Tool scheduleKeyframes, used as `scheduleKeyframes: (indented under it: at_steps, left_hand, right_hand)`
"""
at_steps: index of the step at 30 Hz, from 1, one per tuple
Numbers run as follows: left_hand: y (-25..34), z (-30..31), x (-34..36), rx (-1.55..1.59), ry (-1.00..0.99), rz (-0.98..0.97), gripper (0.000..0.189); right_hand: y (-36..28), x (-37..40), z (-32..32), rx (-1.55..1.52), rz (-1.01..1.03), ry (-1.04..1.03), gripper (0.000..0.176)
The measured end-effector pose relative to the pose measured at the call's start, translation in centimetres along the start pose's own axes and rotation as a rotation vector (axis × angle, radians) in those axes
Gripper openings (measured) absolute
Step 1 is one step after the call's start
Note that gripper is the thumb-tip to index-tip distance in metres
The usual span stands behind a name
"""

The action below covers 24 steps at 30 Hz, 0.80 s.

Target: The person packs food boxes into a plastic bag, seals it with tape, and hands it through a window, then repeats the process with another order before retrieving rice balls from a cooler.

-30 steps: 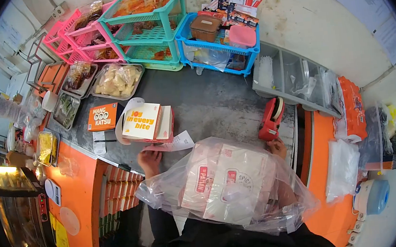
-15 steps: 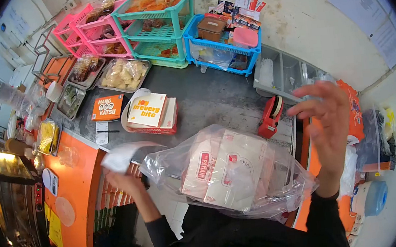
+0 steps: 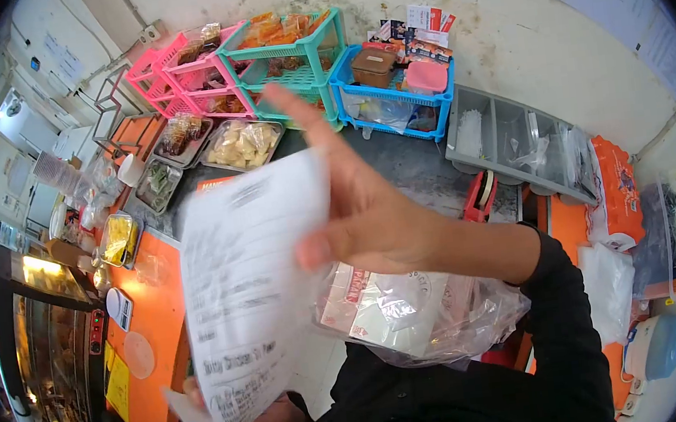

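A long printed receipt (image 3: 254,277) hangs upright close to the camera, covering the left-middle of the view. My left hand (image 3: 273,420) grips its curled lower end, its fingers partly behind the paper. My right hand (image 3: 368,220) reaches across to the receipt's right edge. Its index finger is stretched up and its thumb lies apart over the paper; the other fingers are partly hidden and blurred. Below my right forearm, a clear plastic bag (image 3: 480,311) encloses white food boxes (image 3: 402,307) with red print, close to my body.
A red tape dispenser (image 3: 479,196) stands beyond my right forearm. Stacked pink, green and blue baskets (image 3: 393,110) line the wall beside a grey divided tray (image 3: 503,132). Trays of wrapped food (image 3: 244,144) and a heated display case (image 3: 51,340) are on the left.
My right hand has swung left from beside the tape dispenser to the receipt. The receipt has risen nearer the camera, facing me. The view has shifted slightly left.
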<state>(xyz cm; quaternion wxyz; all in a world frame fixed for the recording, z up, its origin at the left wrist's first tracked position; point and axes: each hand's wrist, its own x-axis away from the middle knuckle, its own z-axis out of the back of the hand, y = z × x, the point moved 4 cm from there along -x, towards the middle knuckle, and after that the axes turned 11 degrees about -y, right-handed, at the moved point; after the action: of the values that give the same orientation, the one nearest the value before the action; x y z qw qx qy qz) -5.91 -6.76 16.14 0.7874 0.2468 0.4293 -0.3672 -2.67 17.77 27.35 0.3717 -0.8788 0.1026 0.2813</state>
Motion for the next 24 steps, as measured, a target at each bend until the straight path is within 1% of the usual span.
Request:
scheduleKeyframes:
  at_steps: [1, 2, 4, 5, 6, 8, 9, 11, 12, 14, 15, 16, 17, 18, 19, 20, 21, 22, 23, 24]
  left_hand:
    - [0.0, 0.3, 0.2, -0.064, 0.009, 0.04, 0.06]
    - [0.0, 0.5, 0.3, -0.128, 0.017, 0.081, 0.065]
    - [0.3, 0.2, 0.2, 1.03, 0.054, 0.581, 0.086]
    - [0.3, -0.9, -0.1, 1.33, 0.044, 0.691, 0.093]
    - [0.3, -1.9, -0.3, 1.613, 0.07, 0.833, 0.099]
    - [0.0, -3.8, -1.7, 2.076, -0.272, 0.667, 0.101]
    - [0.6, -4.0, -2.6, 1.852, -0.49, 0.66, 0.101]
    - [1.9, -4.5, -3.4, 1.527, -0.74, 0.692, 0.101]
    - [2.3, -4.7, -3.4, 1.532, -0.74, 0.692, 0.101]
    - [2.2, -5.5, -3.3, 1.342, -0.71, 0.813, 0.097]
    - [2.6, -4.9, -4.2, 1.458, -0.564, 0.72, 0.093]
    - [3.0, -4.7, -5.3, 1.636, -0.494, 0.655, 0.093]
    - [3.0, -4.7, -4.9, 1.714, -0.612, 0.695, 0.092]
    - [3.3, -5.1, -4.4, 1.717, -0.802, 0.662, 0.088]
    - [3.6, -5.5, -4.0, 1.701, -0.994, 0.612, 0.084]
    - [4.9, -6.4, -4.6, 1.591, -1.251, 0.482, 0.078]
    - [7.5, -7.7, -5.6, 1.631, -1.482, 0.375, 0.061]
    - [9.5, -9.3, -5.9, 1.522, -1.493, 0.16, 0.052]
    - [10.9, -11.0, -6.2, 1.48, -1.425, 0.083, 0.049]
    - [11.4, -12.4, -5.9, 1.482, -1.427, 0.078, 0.049]
  right_hand:
    - [-0.3, 0.0, 0.0, 0.047, 0.065, 0.033, 0.108]
    - [-0.4, 0.4, -0.1, 0.042, 0.066, 0.036, 0.108]
    - [-0.4, 1.3, -0.5, 0.387, -0.073, 0.027, 0.107]
    - [-0.1, 1.9, -0.8, 0.416, -0.2, 0.011, 0.11]
    - [0.5, 2.3, -0.9, 0.412, -0.209, 0.013, 0.11]
    - [3.3, 4.0, -0.5, 0.51, -0.558, -0.031, 0.107]
    - [4.2, 4.6, -0.1, 0.502, -0.562, -0.029, 0.107]
    - [5.3, 5.1, 0.5, 0.841, -0.596, -0.135, 0.104]
    - [4.9, 5.5, 0.8, 0.844, -0.598, -0.133, 0.104]
    - [2.1, 6.7, 1.9, 1.058, -0.547, 0.014, 0.102]
    - [1.2, 7.6, 2.2, 1.065, -0.544, 0.019, 0.102]
    - [0.3, 9.0, 3.2, 0.914, -0.598, 0.18, 0.098]
    - [-0.2, 10.3, 4.0, 0.752, -0.652, 0.338, 0.096]
    - [0.0, 11.3, 5.7, 0.753, -0.658, 0.343, 0.096]
    - [0.3, 12.5, 8.1, 0.876, -0.549, 0.363, 0.094]
    - [0.2, 13.0, 9.1, 0.991, -0.438, 0.382, 0.092]
    - [-0.3, 13.1, 9.7, 0.986, -0.444, 0.389, 0.092]
    - [-1.3, 12.7, 10.2, 1.106, -0.467, 0.402, 0.089]
    - [-2.0, 12.4, 10.5, 1.229, -0.487, 0.414, 0.086]
    - [-2.1, 12.7, 11.5, 1.231, -0.486, 0.419, 0.086]
